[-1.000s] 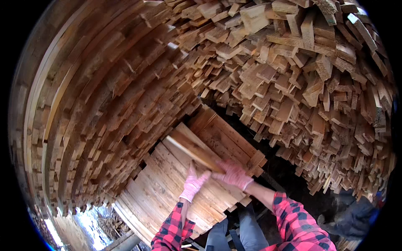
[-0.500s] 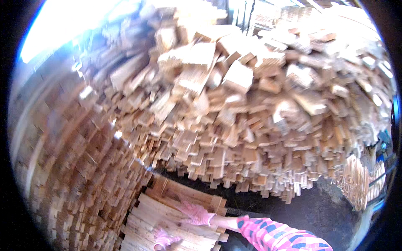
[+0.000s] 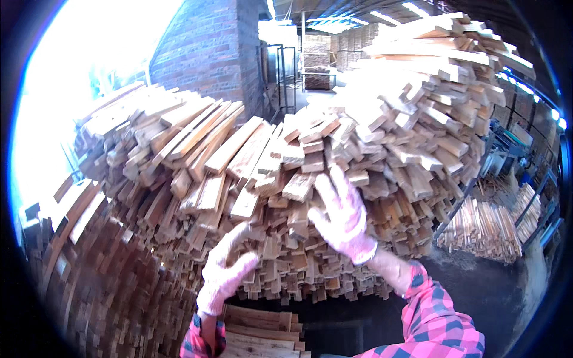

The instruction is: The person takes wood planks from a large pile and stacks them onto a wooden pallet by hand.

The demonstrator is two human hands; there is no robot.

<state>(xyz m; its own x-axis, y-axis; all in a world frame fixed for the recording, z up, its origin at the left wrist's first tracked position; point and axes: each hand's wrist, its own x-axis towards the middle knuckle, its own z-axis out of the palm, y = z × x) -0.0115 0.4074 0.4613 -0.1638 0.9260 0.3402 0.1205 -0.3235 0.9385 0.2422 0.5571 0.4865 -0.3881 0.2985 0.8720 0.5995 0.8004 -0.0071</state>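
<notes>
Both hands are up at the big heap of pale rough-sawn wooden slats (image 3: pixel 310 155) filling the frame's middle. The right hand (image 3: pixel 341 216) in a pink-white glove has its fingers spread against the slat ends, gripping nothing. The left hand (image 3: pixel 227 271), lower centre, is half-curled and empty. I'd say 1 slat must next be pinched and drawn out.
</notes>
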